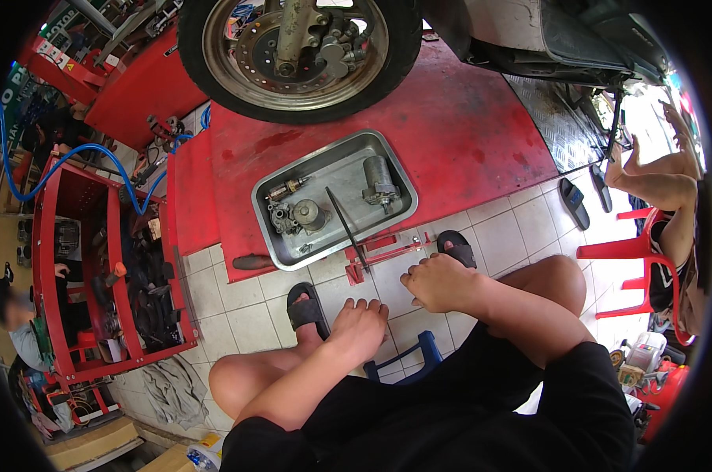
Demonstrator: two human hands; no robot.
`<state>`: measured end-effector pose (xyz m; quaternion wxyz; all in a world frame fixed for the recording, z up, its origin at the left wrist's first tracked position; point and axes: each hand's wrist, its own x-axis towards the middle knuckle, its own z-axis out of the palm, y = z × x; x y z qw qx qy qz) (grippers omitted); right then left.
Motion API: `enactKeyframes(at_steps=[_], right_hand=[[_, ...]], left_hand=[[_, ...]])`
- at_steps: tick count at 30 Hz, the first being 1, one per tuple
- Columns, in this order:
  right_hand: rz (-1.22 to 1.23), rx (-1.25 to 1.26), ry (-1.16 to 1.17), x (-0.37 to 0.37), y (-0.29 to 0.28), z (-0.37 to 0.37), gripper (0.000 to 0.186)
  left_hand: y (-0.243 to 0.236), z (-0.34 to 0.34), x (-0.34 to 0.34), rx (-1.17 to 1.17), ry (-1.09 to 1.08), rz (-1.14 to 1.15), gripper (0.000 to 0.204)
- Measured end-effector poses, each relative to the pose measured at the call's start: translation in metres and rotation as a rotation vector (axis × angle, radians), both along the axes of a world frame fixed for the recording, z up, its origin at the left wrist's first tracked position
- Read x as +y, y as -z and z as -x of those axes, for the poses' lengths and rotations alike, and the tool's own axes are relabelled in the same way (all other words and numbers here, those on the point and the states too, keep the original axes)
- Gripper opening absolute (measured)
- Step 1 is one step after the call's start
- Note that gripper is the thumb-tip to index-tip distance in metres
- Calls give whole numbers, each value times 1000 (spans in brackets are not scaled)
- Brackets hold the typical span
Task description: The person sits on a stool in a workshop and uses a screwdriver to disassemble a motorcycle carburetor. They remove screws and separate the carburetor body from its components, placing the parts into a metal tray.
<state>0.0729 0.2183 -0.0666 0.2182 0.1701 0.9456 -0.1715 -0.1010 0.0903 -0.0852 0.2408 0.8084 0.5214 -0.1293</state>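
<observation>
My left hand hovers over the tiled floor between my knees, its fingers curled and the back of the hand facing up. Further right and slightly farther off, my right hand is also closed, near my sandalled foot. Nothing shows in either hand, though both palms are hidden. Beyond them a metal tray rests on a red platform. It holds a cylindrical motor, a carburetor-like part and a small slim metal part. A long thin dark rod leans across its near rim.
A motorcycle wheel stands on the red platform behind the tray. At left is a red tool rack with a blue hose. A person sits on a red chair at right; another is at far left. A blue stool is below my hands.
</observation>
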Motion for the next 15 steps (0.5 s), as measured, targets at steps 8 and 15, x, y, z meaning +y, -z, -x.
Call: enactKeyframes(at_steps=[8,15], right_hand=[[4,-6,3,0,1,0,32],[1,-10,-9,0,3,0,32]], left_hand=[[-1,-1,0,-9,-8,-3,46],[0,0,-1,-10,-8,-12,47]])
